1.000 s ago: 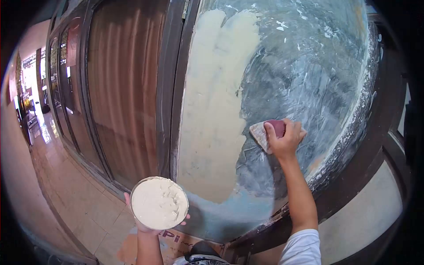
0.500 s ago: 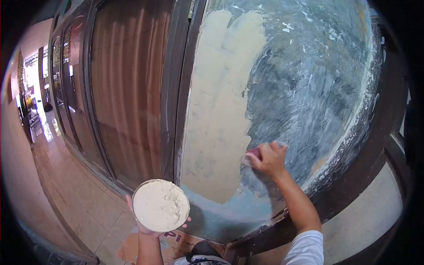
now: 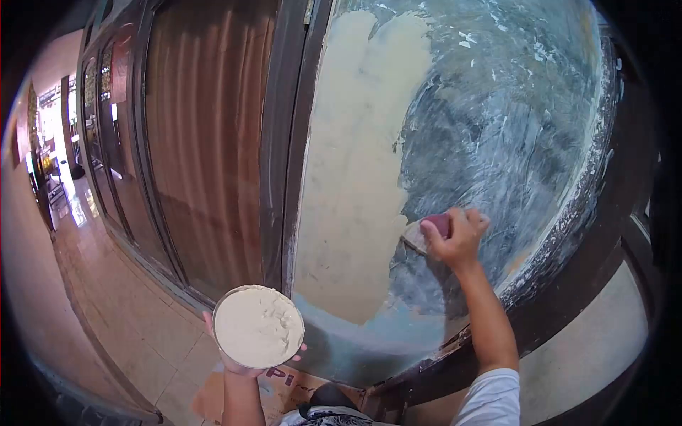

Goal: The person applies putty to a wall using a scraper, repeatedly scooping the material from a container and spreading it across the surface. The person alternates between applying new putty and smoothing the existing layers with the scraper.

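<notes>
My left hand (image 3: 241, 365) supports a round bowl (image 3: 215, 334) from below, its fingers around the underside. Cream-coloured putty (image 3: 245, 326) fills the bowl, smooth on the left and lumpy on the right. In my right hand (image 3: 460, 238) is a putty knife (image 3: 416, 236) with a dark red handle and a pale, smeared blade. The blade is at the wall, close to the ragged right edge of a cream putty layer (image 3: 348, 192). To the right of that layer the wall (image 3: 490, 149) shows bare grey-blue with white streaks.
A dark wooden frame with brown curtained glass (image 3: 206, 149) borders the wall on the left. Dark wooden trim (image 3: 568, 291) runs along its right and lower side. Below lie a tiled floor (image 3: 153, 334) and a printed orange-brown sheet (image 3: 284, 387).
My right hand has moved right and slightly up with the putty knife, whose blade now shows more clearly. The bowl in my left hand has stayed nearly still.
</notes>
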A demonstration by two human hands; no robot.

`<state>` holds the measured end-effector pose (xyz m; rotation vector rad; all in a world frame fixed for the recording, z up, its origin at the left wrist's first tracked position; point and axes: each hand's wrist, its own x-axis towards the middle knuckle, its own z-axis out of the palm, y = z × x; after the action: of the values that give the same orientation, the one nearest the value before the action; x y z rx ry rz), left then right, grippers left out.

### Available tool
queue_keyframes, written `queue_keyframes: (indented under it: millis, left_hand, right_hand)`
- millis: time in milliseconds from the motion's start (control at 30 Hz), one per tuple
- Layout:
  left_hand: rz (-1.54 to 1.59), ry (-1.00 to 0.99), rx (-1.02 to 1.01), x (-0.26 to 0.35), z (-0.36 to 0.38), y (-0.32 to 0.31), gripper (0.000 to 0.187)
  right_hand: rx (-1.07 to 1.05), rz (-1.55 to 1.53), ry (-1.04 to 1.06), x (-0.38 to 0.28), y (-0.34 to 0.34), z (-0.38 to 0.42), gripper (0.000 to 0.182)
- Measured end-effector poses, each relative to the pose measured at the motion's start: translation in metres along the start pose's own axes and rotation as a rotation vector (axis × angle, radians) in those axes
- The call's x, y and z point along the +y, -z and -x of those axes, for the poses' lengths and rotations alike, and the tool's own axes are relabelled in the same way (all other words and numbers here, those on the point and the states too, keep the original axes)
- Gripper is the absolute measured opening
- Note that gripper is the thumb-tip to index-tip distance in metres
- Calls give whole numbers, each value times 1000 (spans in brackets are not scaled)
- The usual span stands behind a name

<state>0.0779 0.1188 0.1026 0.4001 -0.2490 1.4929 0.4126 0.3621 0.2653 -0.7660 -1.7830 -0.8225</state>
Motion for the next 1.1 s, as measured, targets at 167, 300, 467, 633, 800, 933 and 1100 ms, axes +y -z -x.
queue_keyframes:
  millis: [167,300,467,633,800,933,1100]
  left_hand:
    - [2,-9,-10,-1,-5,-2,125]
    - [51,-13,6,-5,-6,-2,125]
    - [48,-34,18,-2,-8,-4,125]
    - [-4,-26,17,0,-10,12,125]
    - [34,-20,42,-3,-6,6,124]
    - [6,-19,74,-5,-7,11,124]
    - [16,-25,78,-7,-8,4,122]
  right_hand:
    - [-85,49,151,-7,-14,6,35]
    - [254,72,-88,8,-7,-21,35]
    - [-194,81,392,-7,-26,23,38]
    - [132,94,-27,0,0,-26,36]
    - [-186,61,397,-10,-22,25,37]
    - [263,111,-95,7,-8,-24,35]
    - [-140,-20,229,-8,-16,24,39]
